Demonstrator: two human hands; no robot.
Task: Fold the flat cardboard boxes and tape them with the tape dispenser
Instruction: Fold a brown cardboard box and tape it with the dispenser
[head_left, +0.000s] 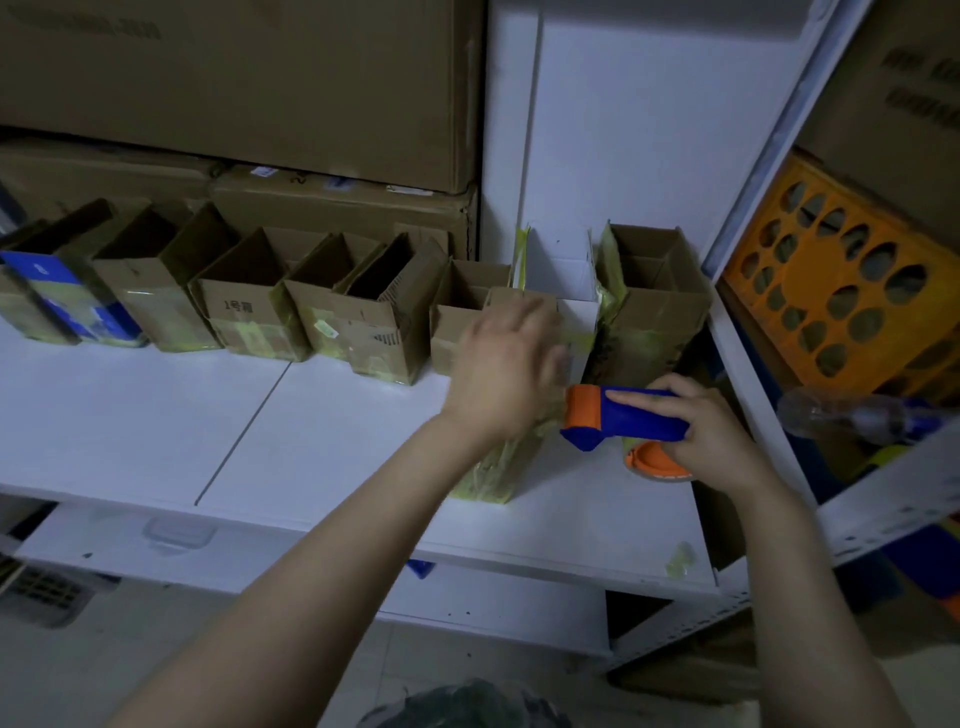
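Your right hand (714, 434) grips the tape dispenser (626, 415) by its blue handle, fingers curled over the top. The dispenser lies almost level, its long axis going left to right, and the orange head points left, toward your other hand. The orange tape roll hangs under the handle, just above the white shelf (156, 426). Your left hand (506, 364) is blurred; its fingers look straight and spread, laid over the top of the box (488, 478) that stands in front of you, near the right end of the shelf. This box carries yellowish tape on its near lower side, and your left wrist hides much of it. Behind, a row of boxes (249, 306) stands along the back of the shelf with the open tops up. An orange crate (831, 291) sits on the right.
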